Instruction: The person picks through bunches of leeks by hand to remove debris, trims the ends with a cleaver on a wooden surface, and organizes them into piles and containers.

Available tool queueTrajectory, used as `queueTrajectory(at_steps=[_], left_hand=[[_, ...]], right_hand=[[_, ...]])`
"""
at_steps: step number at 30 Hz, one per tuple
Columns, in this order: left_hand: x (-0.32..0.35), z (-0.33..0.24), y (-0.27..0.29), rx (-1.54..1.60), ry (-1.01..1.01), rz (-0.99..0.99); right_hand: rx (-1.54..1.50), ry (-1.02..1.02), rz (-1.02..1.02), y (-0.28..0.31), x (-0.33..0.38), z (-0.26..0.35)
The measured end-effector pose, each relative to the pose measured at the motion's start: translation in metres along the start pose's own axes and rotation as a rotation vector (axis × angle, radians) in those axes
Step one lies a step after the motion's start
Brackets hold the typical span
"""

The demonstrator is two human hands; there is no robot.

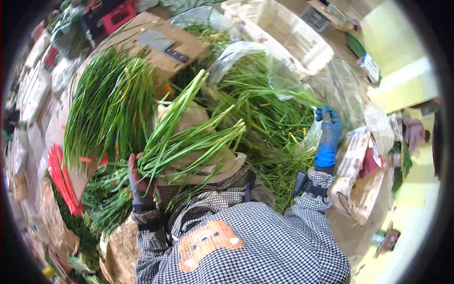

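Note:
A loose bunch of garlic chives (189,146), with pale cut ends fanned to the upper right, lies across my lap. At its leafy lower left end, my left hand (140,187) is closed around the leaves, its fingers partly hidden. Out to the right is my right hand (329,125) in a blue glove, fingers curled at the tips of a few thin green leaves (302,98). Between the hands spreads a big heap of loose chives (269,113), partly in a clear plastic bag (236,52).
Tidy chives (109,99) drape over a board (142,23) at the left, which also bears a grey flat plate (155,40). Red strips (64,180) hang at its edge. A white plastic crate (307,38) stands far back; another crate (350,161) is right of my glove.

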State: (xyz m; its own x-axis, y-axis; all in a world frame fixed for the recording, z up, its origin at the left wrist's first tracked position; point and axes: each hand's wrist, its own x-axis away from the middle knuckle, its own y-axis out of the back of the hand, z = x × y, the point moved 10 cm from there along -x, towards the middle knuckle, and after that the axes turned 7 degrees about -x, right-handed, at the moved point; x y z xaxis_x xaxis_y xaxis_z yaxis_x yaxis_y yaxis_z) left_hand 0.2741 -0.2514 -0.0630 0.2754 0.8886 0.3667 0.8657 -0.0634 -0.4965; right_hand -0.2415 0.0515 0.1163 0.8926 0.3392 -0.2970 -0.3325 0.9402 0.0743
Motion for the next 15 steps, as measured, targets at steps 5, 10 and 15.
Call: queueTrajectory(at_steps=[5,10,15], left_hand=[[0.017,-0.01,-0.022,0.036,0.053,-0.055],[-0.005,0.004,0.009,0.04,0.005,0.022],[0.001,-0.006,-0.012,0.078,0.017,0.106]], right_hand=[[0.041,-0.042,-0.173,0.064,0.0,0.021],[0.031,-0.02,-0.233,0.095,0.009,0.039],[0.158,0.037,-0.242,0.123,0.015,0.038]])
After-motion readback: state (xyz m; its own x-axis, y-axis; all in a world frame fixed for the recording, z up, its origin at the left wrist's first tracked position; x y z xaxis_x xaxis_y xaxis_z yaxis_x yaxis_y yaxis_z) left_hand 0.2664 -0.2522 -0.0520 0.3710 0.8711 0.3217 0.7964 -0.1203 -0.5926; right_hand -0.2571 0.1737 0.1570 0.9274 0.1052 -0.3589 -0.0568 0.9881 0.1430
